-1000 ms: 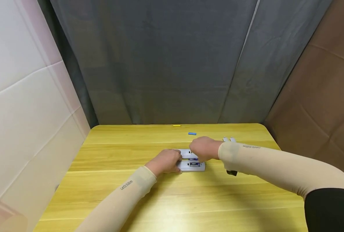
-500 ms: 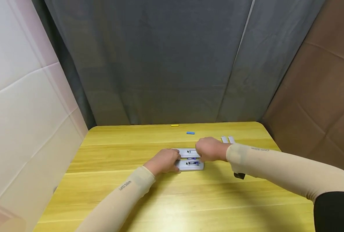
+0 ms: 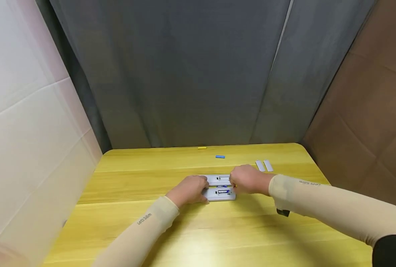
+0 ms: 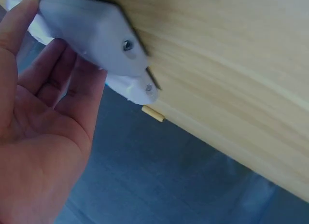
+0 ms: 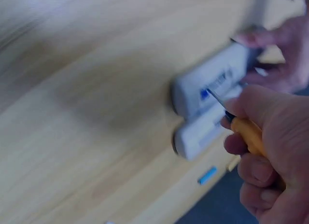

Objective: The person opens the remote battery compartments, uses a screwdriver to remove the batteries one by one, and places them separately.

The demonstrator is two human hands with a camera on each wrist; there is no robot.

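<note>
1. Two grey remotes (image 3: 219, 187) lie side by side, backs up, at mid-worktop (image 3: 184, 230).
2. Left hand (image 3: 189, 190) steadies them at their 9 o'clock end; its fingers (image 4: 53, 74) are relaxed against the casing.
3. Right hand (image 5: 270, 161) grips a yellow-handled screwdriver (image 5: 244, 130), whose tip meets the battery bay.
4. Judged light, rigid, smooth plastic, prone to sliding; hold by the long edges.

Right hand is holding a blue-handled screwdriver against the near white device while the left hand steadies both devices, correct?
Not quite: the screwdriver handle is yellow-orange, not blue, as the right wrist view shows. The right hand does hold it at the near white device, and the left hand steadies both devices.
</note>
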